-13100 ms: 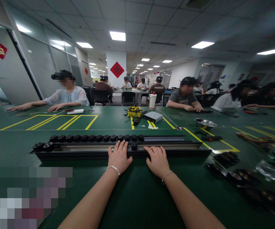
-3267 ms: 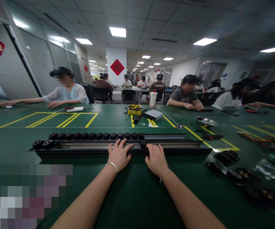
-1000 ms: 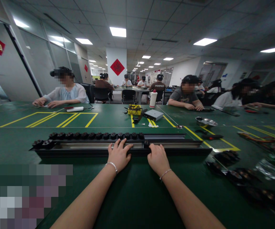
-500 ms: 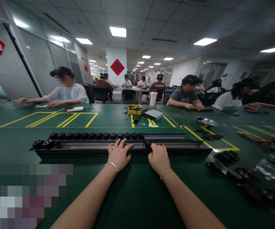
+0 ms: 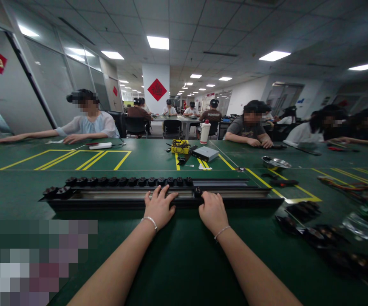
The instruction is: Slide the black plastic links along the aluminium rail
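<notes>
A long black metal channel (image 5: 107,205) with a shiny strip inside lies crosswise on the green table. My left hand (image 5: 159,209) rests on its near wall, fingers spread over the trough. To the right, my right hand (image 5: 213,210) has its fingers curled round a small black round-topped part (image 5: 198,192) that sits in the trough. Two similar black parts (image 5: 63,192) sit at the channel's left end. Along the far side runs a row of several more black parts (image 5: 122,181), stopping where a bare grey strip (image 5: 220,182) begins.
More black parts (image 5: 321,233) and clear plastic bags (image 5: 364,225) lie at the right. Farther back are a metal bowl (image 5: 276,162), a grey box (image 5: 205,153), a yellow holder with black cables (image 5: 180,147) and a white bottle (image 5: 205,132). Several co-workers sit across the table.
Both my hands and the channel stay where they were. The co-worker at the left has stretched an arm farther out to the left along the table.
</notes>
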Action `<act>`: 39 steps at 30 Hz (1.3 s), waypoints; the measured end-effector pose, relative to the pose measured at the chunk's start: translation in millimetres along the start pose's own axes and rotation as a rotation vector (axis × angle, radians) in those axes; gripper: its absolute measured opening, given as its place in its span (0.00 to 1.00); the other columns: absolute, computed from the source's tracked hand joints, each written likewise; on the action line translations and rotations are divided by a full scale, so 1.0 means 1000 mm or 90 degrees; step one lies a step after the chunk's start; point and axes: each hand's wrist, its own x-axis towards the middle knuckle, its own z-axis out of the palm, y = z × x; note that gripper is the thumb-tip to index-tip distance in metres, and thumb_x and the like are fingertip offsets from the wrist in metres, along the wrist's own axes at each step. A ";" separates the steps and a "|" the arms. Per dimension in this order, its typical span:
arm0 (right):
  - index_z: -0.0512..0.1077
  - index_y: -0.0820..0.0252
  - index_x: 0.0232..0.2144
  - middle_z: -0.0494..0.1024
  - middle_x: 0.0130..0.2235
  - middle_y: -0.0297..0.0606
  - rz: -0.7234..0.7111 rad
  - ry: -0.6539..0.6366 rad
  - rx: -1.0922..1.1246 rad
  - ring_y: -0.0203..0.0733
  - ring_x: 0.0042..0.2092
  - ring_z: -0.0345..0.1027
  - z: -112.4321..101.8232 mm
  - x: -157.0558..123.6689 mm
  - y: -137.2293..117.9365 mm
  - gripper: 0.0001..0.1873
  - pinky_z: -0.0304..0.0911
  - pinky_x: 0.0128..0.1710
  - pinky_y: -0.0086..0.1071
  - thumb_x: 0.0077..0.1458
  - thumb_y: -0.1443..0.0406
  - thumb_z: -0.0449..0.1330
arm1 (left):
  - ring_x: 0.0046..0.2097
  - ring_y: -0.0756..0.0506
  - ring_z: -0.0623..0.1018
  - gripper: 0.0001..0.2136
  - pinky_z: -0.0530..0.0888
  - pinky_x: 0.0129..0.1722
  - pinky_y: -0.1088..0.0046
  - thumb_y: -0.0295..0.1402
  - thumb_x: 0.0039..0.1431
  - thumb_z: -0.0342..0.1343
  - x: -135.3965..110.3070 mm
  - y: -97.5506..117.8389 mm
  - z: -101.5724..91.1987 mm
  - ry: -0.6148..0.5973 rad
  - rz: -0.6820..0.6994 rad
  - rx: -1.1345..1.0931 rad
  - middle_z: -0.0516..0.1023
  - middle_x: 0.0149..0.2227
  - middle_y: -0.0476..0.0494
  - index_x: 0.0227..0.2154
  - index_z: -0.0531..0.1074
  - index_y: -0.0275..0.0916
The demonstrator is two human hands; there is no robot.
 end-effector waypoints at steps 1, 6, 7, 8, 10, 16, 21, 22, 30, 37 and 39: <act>0.64 0.59 0.32 0.71 0.35 0.37 0.000 -0.001 -0.003 0.40 0.41 0.60 0.000 0.000 0.000 0.09 0.42 0.53 0.37 0.46 0.72 0.49 | 0.61 0.39 0.52 0.21 0.48 0.55 0.49 0.40 0.50 0.49 0.000 0.000 0.000 -0.001 -0.002 0.002 0.57 0.60 0.52 0.49 0.62 0.60; 0.65 0.59 0.31 0.71 0.34 0.38 0.001 0.000 -0.007 0.40 0.40 0.61 0.001 0.001 0.000 0.09 0.42 0.53 0.37 0.46 0.72 0.49 | 0.61 0.39 0.52 0.21 0.48 0.55 0.49 0.40 0.50 0.50 0.000 0.002 -0.003 -0.019 -0.011 0.005 0.56 0.60 0.52 0.49 0.62 0.60; 0.64 0.59 0.31 0.71 0.34 0.37 0.002 0.001 -0.005 0.40 0.40 0.61 0.001 0.001 0.001 0.09 0.42 0.53 0.37 0.46 0.72 0.49 | 0.61 0.39 0.52 0.21 0.48 0.55 0.49 0.40 0.50 0.50 0.000 0.002 -0.003 -0.021 -0.010 0.004 0.57 0.60 0.52 0.49 0.62 0.60; 0.64 0.59 0.31 0.71 0.34 0.37 0.003 0.002 -0.002 0.40 0.40 0.61 0.000 0.000 0.001 0.09 0.42 0.53 0.36 0.46 0.72 0.48 | 0.61 0.39 0.52 0.21 0.48 0.55 0.49 0.40 0.50 0.50 0.000 0.002 -0.003 -0.021 -0.010 0.003 0.57 0.60 0.52 0.49 0.62 0.60; 0.64 0.59 0.31 0.71 0.33 0.37 0.006 0.002 0.005 0.40 0.40 0.61 0.000 0.000 0.001 0.09 0.42 0.53 0.36 0.46 0.72 0.48 | 0.61 0.39 0.52 0.21 0.48 0.55 0.49 0.40 0.50 0.50 0.000 0.001 -0.002 -0.017 -0.008 0.000 0.57 0.60 0.52 0.49 0.62 0.60; 0.63 0.59 0.29 0.70 0.31 0.37 0.009 0.001 0.015 0.39 0.38 0.61 0.001 0.002 0.003 0.08 0.46 0.50 0.34 0.46 0.73 0.47 | 0.61 0.38 0.52 0.21 0.48 0.55 0.49 0.40 0.50 0.50 0.000 -0.001 0.000 -0.010 -0.002 -0.007 0.57 0.60 0.52 0.49 0.62 0.60; 0.63 0.59 0.28 0.69 0.30 0.37 0.005 0.003 0.012 0.40 0.37 0.61 0.002 0.002 0.004 0.08 0.46 0.50 0.34 0.46 0.73 0.47 | 0.61 0.38 0.52 0.21 0.48 0.55 0.48 0.40 0.50 0.50 0.001 -0.002 0.002 -0.001 0.007 -0.006 0.57 0.60 0.52 0.49 0.62 0.60; 0.63 0.59 0.28 0.69 0.30 0.37 0.006 0.003 0.012 0.40 0.37 0.61 0.001 0.002 0.005 0.08 0.45 0.50 0.34 0.46 0.73 0.47 | 0.61 0.38 0.52 0.21 0.48 0.55 0.47 0.40 0.50 0.50 0.001 -0.002 0.003 0.001 0.009 -0.006 0.57 0.60 0.51 0.49 0.62 0.60; 0.63 0.59 0.28 0.70 0.29 0.36 0.004 0.000 -0.023 0.38 0.36 0.61 -0.001 0.002 0.004 0.07 0.45 0.51 0.33 0.45 0.73 0.48 | 0.61 0.39 0.52 0.21 0.48 0.54 0.48 0.40 0.50 0.50 0.001 -0.002 0.003 0.000 0.011 0.002 0.57 0.60 0.51 0.49 0.62 0.60; 0.62 0.59 0.27 0.69 0.28 0.36 0.013 0.008 -0.039 0.39 0.36 0.61 0.000 0.002 0.006 0.06 0.44 0.51 0.33 0.45 0.72 0.48 | 0.61 0.38 0.53 0.21 0.49 0.54 0.48 0.41 0.50 0.50 0.001 -0.002 0.004 0.005 0.010 0.005 0.57 0.60 0.51 0.49 0.62 0.61; 0.62 0.59 0.26 0.69 0.28 0.36 0.015 0.006 -0.036 0.38 0.35 0.61 -0.001 0.002 0.006 0.06 0.44 0.51 0.33 0.45 0.72 0.48 | 0.61 0.38 0.53 0.21 0.49 0.54 0.48 0.41 0.50 0.50 0.001 -0.003 0.004 0.006 0.011 0.003 0.57 0.60 0.51 0.49 0.62 0.61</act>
